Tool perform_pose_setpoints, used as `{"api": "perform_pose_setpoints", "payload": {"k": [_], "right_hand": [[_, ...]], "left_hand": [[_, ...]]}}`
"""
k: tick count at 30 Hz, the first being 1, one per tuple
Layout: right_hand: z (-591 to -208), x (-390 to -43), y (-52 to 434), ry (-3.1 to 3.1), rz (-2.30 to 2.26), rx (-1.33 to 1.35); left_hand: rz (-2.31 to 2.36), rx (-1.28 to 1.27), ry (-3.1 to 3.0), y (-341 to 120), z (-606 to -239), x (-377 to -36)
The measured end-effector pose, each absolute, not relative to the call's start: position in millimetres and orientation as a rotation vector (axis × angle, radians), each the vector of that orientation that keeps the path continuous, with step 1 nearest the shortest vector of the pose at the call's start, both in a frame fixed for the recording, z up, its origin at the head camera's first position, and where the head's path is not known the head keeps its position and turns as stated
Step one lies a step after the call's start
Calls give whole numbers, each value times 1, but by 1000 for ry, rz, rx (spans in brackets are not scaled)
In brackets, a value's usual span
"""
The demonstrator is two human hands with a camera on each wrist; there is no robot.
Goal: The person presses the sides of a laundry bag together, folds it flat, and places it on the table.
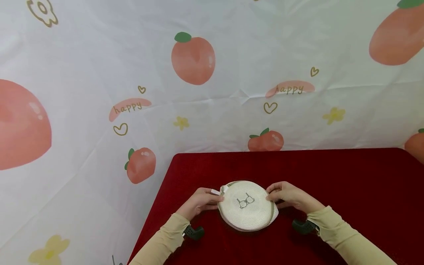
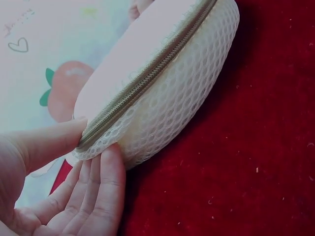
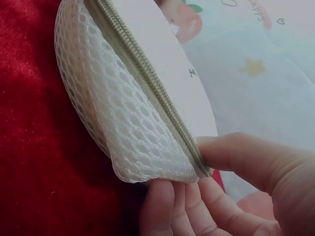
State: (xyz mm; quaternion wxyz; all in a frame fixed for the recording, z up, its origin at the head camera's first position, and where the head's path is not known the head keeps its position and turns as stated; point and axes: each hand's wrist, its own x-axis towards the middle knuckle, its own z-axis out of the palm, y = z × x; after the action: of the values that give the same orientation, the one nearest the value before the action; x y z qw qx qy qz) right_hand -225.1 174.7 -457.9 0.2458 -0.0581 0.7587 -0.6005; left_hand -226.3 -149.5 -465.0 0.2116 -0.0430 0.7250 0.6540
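A round cream mesh laundry bag (image 1: 246, 217) with a small glasses-like drawing on its top is held between both hands over the red cloth. My left hand (image 1: 202, 201) pinches its left edge, thumb above and fingers below, beside a white tag (image 1: 215, 192). At the opposite edge my right hand (image 1: 291, 195) pinches the rim in the same way. A beige zipper (image 2: 152, 73) runs round the side and looks closed where the left wrist view shows it. In the right wrist view the honeycomb mesh wall (image 3: 123, 123) bulges and folds below the zipper.
A dark red cloth (image 1: 347, 176) covers the table. Behind it and to the left hangs a white backdrop (image 1: 225, 121) printed with peaches, flowers and hearts. Dark wrist-worn devices (image 1: 194, 232) sit under both wrists.
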Motion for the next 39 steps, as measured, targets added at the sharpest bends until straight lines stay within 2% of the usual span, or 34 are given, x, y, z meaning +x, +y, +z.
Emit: {"api": "perform_pose_setpoints", "payload": {"k": [17,30,39], "right_hand": [[-455,-224,182,1973,-1681,-231],[-448,-220,185,2007,-1652,-180],[-442,-221,201,1968,-1654,-303]], "left_hand": [[1873,-118,1930,-153,-460,-221],[1877,-150,1878,-153,-454,-218],[1850,-144,1922,-166,-444,-218]]}}
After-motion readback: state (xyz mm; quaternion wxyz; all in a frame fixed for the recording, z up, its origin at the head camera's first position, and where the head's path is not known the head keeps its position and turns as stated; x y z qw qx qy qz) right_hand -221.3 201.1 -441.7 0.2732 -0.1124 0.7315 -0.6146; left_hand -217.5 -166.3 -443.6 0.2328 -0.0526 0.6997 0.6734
